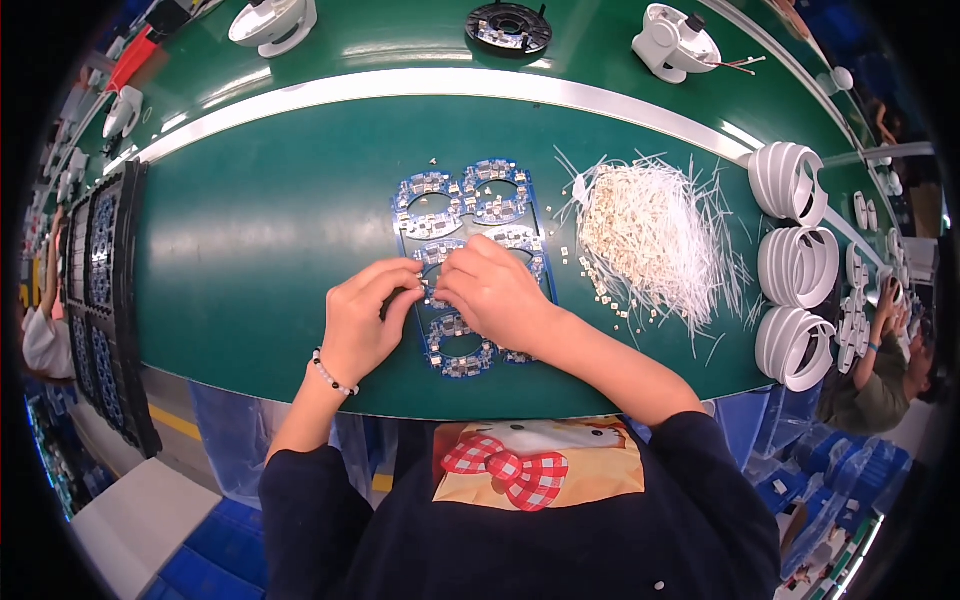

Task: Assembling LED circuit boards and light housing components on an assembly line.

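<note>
A blue panel of joined ring-shaped circuit boards (462,357) lies flat on the green table. Over the middle of its left side, my two hands nearly meet. My left hand (368,308) has thumb and fingertips curled together at the panel's left edge. Bent over the middle boards, my right hand (497,290) is closed, its fingertips close to the left ones. Whatever sits between the fingertips is too small or hidden to name. To the right lies a heap of thin white strips with small cream connectors (650,235), some connectors loose beside the panel.
White ribbed ring housings (797,266) line the right edge. A black rack of blue boards (105,290) stands at the left. Beyond a white rail (440,84) are white housings (672,42) and a black round base (508,28). Other people work at both sides.
</note>
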A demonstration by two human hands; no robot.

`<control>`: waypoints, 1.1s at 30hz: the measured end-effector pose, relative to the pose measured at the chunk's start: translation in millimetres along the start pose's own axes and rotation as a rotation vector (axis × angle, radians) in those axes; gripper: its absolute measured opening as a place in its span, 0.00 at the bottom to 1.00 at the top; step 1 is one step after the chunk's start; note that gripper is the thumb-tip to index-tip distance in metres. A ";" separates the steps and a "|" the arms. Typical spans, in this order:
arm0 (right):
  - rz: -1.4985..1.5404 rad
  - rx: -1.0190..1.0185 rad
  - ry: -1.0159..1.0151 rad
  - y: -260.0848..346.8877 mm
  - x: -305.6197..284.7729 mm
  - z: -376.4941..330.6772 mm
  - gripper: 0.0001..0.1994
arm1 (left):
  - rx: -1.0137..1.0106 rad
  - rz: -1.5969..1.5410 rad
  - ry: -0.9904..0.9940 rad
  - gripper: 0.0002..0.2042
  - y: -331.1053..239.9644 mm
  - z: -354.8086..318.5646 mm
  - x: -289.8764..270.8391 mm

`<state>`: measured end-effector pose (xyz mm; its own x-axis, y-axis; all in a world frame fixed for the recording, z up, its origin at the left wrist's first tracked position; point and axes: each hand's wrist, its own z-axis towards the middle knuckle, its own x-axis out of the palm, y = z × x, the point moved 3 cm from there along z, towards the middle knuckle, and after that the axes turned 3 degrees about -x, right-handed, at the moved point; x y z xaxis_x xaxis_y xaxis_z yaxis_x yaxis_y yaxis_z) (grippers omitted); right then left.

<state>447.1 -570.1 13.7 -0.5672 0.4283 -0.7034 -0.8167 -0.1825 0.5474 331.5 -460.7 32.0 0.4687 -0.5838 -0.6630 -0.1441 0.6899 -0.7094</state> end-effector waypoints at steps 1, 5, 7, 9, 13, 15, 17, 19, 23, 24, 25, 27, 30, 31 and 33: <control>-0.003 0.002 0.001 -1.4 0.4 -0.7 0.05 | 0.001 -0.004 0.000 0.05 -0.5 -0.2 1.0; 0.027 -0.021 -0.064 -0.7 0.9 0.3 0.06 | -0.035 -0.003 -0.014 0.04 1.2 -4.7 1.2; 0.050 -0.025 -0.113 -1.9 -3.3 1.8 0.06 | 0.010 0.005 -0.039 0.04 1.8 -1.3 0.6; 0.157 0.022 -0.113 2.6 -8.4 -1.3 0.06 | 0.045 -0.014 0.008 0.05 -0.3 1.0 -2.1; 0.101 0.020 -0.042 0.2 -44.8 -0.6 0.07 | 0.126 0.145 -0.110 0.05 10.7 36.6 -24.0; 0.024 0.033 -0.043 -4.6 -57.3 4.9 0.10 | 0.025 0.104 -0.064 0.04 20.1 61.2 -26.1; -0.023 0.048 -0.051 -6.6 -59.5 4.8 0.10 | 0.012 0.130 0.016 0.04 29.3 73.1 -19.0; -0.077 0.052 -0.042 -13.0 -44.6 -4.1 0.11 | 0.001 0.153 0.096 0.02 31.8 78.7 -8.7; -0.105 0.080 -0.036 -16.9 -31.3 -18.2 0.10 | 0.035 0.246 0.072 0.02 27.5 76.4 -1.6; -0.111 0.079 -0.041 -16.6 -31.7 -18.8 0.10 | 0.042 0.247 0.070 0.02 23.6 74.5 -1.7; -0.094 0.072 -0.080 -16.2 -32.5 -19.2 0.10 | 0.070 0.281 0.039 0.02 18.9 72.4 -2.2; -0.066 0.073 -0.130 -14.3 -32.6 -18.4 0.10 | 0.101 0.316 0.007 0.01 16.3 70.5 -3.0; -0.056 0.074 -0.145 -15.0 -30.4 -17.5 0.10 | 0.104 0.328 0.002 0.01 19.0 71.3 -3.3; -0.055 0.071 -0.154 -15.8 -30.5 -18.0 0.10 | 0.091 0.336 -0.005 0.02 17.9 72.6 -1.7; -0.059 0.064 -0.167 -16.6 -31.3 -18.1 0.10 | 0.094 0.341 -0.016 0.02 16.3 73.7 -0.1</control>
<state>476.5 -596.5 18.4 -0.4890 0.5785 -0.6529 -0.8363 -0.0983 0.5393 393.3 -417.8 38.2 0.4212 -0.3071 -0.8534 -0.2143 0.8806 -0.4226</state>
